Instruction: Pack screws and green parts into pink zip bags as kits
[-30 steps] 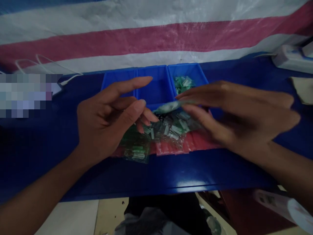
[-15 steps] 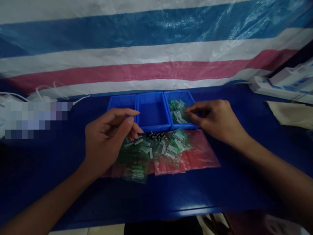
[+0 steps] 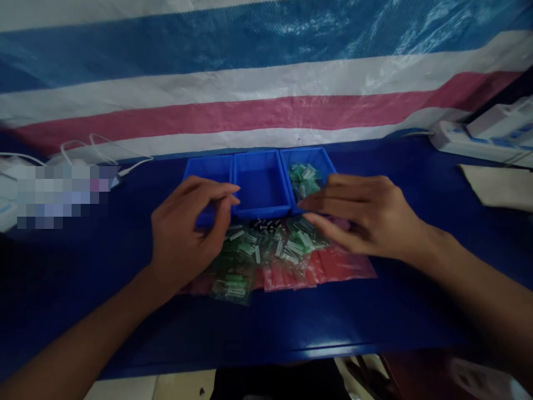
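My right hand (image 3: 366,216) is over the front edge of the right blue bin (image 3: 328,158), thumb and fingers apart, with nothing visible between them. Clear bags of small white and green pieces (image 3: 306,175) lie in that bin. In front, similar clear bags (image 3: 291,247) rest on red plastic bags (image 3: 341,266), just below my right fingertips. My left hand (image 3: 189,228) hovers before the left blue bin (image 3: 208,161), its thumb and fingertips brought together and no object showing in them. Small black pieces (image 3: 266,225) lie near the middle blue bin (image 3: 262,211).
A striped plastic sheet (image 3: 266,116) hangs behind the blue table (image 3: 291,322). White cables (image 3: 137,164) and a blurred-out item are at left. At right are a white power strip (image 3: 462,141) and a beige flat piece (image 3: 495,186).
My right hand has moved from inside the right bin toward its front edge, and its fingers have spread. My left thumb and fingertips have come together. The view has tilted slightly.
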{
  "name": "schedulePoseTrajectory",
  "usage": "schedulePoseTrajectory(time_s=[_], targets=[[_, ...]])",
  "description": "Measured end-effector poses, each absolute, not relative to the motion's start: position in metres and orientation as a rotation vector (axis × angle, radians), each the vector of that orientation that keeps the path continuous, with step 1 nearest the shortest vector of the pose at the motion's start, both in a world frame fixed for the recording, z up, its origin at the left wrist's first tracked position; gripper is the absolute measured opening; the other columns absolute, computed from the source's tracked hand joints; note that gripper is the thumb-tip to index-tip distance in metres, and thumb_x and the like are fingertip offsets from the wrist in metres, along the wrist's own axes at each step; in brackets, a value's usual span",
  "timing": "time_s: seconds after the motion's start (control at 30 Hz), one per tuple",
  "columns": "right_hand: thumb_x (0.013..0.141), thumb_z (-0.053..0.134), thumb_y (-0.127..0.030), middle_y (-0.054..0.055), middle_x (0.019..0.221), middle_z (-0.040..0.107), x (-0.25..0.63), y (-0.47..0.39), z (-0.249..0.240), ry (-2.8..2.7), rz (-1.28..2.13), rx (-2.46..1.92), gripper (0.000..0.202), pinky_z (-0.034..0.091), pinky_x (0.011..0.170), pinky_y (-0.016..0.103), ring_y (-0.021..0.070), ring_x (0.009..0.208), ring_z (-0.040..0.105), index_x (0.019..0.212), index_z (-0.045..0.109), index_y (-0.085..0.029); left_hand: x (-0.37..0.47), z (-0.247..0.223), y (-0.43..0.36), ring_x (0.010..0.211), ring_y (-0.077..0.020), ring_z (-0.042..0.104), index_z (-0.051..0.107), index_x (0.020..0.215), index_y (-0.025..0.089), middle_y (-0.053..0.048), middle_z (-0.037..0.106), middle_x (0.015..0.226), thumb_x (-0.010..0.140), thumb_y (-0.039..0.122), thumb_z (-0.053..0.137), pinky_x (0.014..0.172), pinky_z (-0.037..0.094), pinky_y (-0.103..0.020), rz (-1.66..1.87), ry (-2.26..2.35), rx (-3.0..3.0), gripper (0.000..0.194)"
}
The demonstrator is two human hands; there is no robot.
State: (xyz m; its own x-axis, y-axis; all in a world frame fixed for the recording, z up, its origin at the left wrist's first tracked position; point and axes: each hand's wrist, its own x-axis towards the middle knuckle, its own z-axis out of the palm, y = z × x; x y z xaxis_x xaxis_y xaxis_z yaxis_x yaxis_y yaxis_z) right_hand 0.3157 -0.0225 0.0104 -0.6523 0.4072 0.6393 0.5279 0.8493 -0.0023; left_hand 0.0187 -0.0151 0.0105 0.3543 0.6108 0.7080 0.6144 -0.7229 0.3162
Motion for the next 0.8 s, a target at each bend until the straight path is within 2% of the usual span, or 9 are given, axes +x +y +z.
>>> schedulePoseTrajectory(time_s=[0.07, 0.13, 0.2, 0.27, 0.37, 0.5, 0.63, 0.7, 0.8], targets=[[0.109, 0.067, -0.024, 0.005, 0.098, 0.087, 0.316, -0.031, 0.014, -2.395, -0.384, -0.570, 0.014, 0.061, 0.063, 0.034, 0.0194, 0.073, 0.074, 0.103, 0.079, -0.018, 0.016, 0.006, -0.010, 0.117, -0.0258, 0.081, 0.080, 0.113, 0.021, -0.006, 0.086, 0.113, 0.105, 0.013, 0.065, 0.103, 0.069, -0.040, -1.128, -1.006, -2.577, 0.019], [0.108, 0.068, -0.027, 0.007, 0.102, 0.088, 0.317, -0.036, 0.015, -2.414, -0.481, -0.528, 0.015, 0.063, 0.064, 0.033, 0.0198, 0.078, 0.079, 0.106, 0.079, -0.019, 0.014, 0.001, -0.006, 0.128, -0.0298, 0.079, 0.081, 0.115, 0.018, -0.011, 0.084, 0.126, 0.103, 0.011, 0.064, 0.109, 0.068, -0.043, -0.986, -0.959, -2.591, 0.021], [0.112, 0.061, -0.033, 0.009, 0.104, 0.088, 0.317, -0.039, 0.014, -2.496, -0.496, -0.551, 0.024, 0.060, 0.061, 0.034, 0.0198, 0.076, 0.080, 0.114, 0.079, -0.016, 0.012, -0.003, -0.004, 0.128, -0.0295, 0.079, 0.081, 0.115, 0.015, -0.013, 0.083, 0.129, 0.104, 0.011, 0.062, 0.110, 0.068, -0.042, -0.920, -0.951, -2.601, 0.022], [0.114, 0.053, -0.036, 0.011, 0.103, 0.087, 0.315, -0.040, 0.011, -2.630, -0.455, -0.623, 0.035, 0.053, 0.054, 0.036, 0.0203, 0.069, 0.077, 0.124, 0.078, -0.013, 0.012, -0.006, -0.005, 0.125, -0.0279, 0.080, 0.081, 0.115, 0.014, -0.013, 0.084, 0.128, 0.106, 0.011, 0.060, 0.110, 0.069, -0.039, -0.909, -0.929, -2.598, 0.023], [0.114, 0.051, -0.035, 0.012, 0.103, 0.086, 0.312, -0.041, 0.007, -2.715, -0.399, -0.676, 0.040, 0.048, 0.052, 0.036, 0.0208, 0.065, 0.075, 0.133, 0.075, -0.009, 0.012, -0.006, -0.007, 0.124, -0.0276, 0.081, 0.081, 0.114, 0.013, -0.013, 0.084, 0.128, 0.106, 0.010, 0.059, 0.109, 0.069, -0.039, -0.921, -0.915, -2.587, 0.024], [0.113, 0.048, -0.025, 0.011, 0.103, 0.086, 0.312, -0.038, 0.007, -2.701, -0.405, -0.625, 0.035, 0.050, 0.051, 0.036, 0.0193, 0.065, 0.075, 0.131, 0.074, -0.009, 0.013, -0.004, -0.007, 0.122, -0.0280, 0.081, 0.082, 0.113, 0.014, -0.012, 0.084, 0.126, 0.105, 0.011, 0.059, 0.108, 0.070, -0.039, -0.926, -0.931, -2.596, 0.023], [0.108, 0.060, -0.013, 0.002, 0.082, 0.082, 0.313, -0.035, 0.012, -2.469, -0.483, -0.535, 0.019, 0.060, 0.058, 0.030, 0.0160, 0.065, 0.076, 0.118, 0.076, -0.017, 0.014, -0.001, -0.009, 0.122, -0.0262, 0.082, 0.079, 0.120, 0.019, -0.008, 0.085, 0.125, 0.106, 0.011, 0.060, 0.107, 0.070, -0.039, -0.972, -0.979, -2.586, 0.025], [0.103, 0.067, -0.006, 0.000, 0.082, 0.082, 0.308, -0.039, 0.014, -2.313, -0.392, -0.580, 0.025, 0.062, 0.060, 0.026, 0.0139, 0.065, 0.075, 0.120, 0.077, -0.022, 0.016, 0.002, -0.011, 0.125, -0.0258, 0.080, 0.074, 0.131, 0.021, -0.009, 0.083, 0.131, 0.105, 0.010, 0.061, 0.109, 0.069, -0.041, -1.007, -0.946, -2.553, 0.031], [0.102, 0.075, -0.010, -0.002, 0.095, 0.085, 0.293, -0.050, 0.013, -2.045, 0.080, -0.784, 0.027, 0.057, 0.049, 0.024, 0.0091, 0.053, 0.067, 0.120, 0.077, -0.029, 0.020, 0.006, -0.016, 0.130, -0.0284, 0.077, 0.064, 0.145, 0.020, -0.016, 0.078, 0.139, 0.102, 0.007, 0.069, 0.110, 0.068, -0.046, -1.071, -0.722, -2.513, 0.046]])
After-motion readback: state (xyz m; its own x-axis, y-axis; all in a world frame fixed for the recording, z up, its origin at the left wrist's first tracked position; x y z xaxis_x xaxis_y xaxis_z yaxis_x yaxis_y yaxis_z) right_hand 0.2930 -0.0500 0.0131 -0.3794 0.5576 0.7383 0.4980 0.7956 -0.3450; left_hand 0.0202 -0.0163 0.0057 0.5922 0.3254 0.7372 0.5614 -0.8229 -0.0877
